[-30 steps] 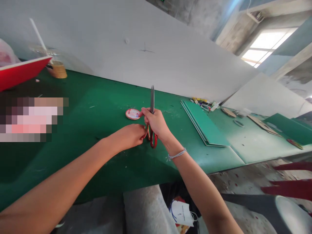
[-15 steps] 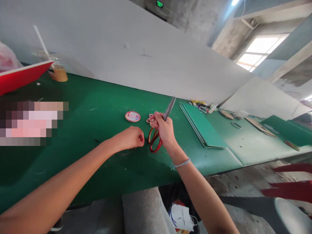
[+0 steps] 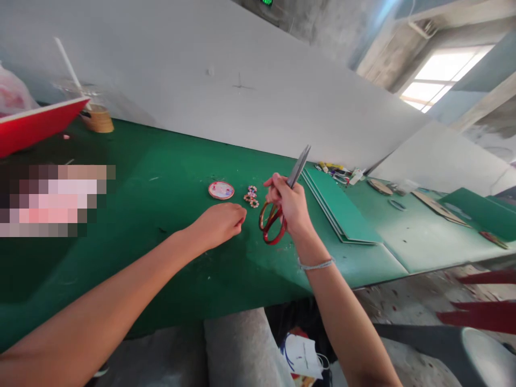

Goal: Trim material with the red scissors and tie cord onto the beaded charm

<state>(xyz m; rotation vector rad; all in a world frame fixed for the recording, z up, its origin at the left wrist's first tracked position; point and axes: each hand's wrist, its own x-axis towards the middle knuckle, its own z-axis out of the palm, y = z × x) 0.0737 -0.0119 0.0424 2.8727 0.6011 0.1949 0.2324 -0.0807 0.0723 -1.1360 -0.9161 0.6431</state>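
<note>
- Scissors (image 3: 282, 207) sit in the right hand (image 3: 291, 207), which is clamped round the neck where blades meet the red loops; blades closed, pointing to about 1 o'clock, loops hanging towards 7 o'clock, clear of the table (image 3: 161, 177).
- Best handled with the blades kept shut and the point aimed away from the other hand, I judge.
- Left hand (image 3: 220, 223) rests on the table at 9 o'clock of the scissors, near but apart; fingers loosely curled, whether they pinch anything cannot be told.
- Beads (image 3: 251, 196) lie just beyond, at 11 o'clock of the scissors, with a round disc (image 3: 221, 190) beside them at their 9 o'clock.
- Green sheets (image 3: 338, 207) are stacked at 3 o'clock.
</note>
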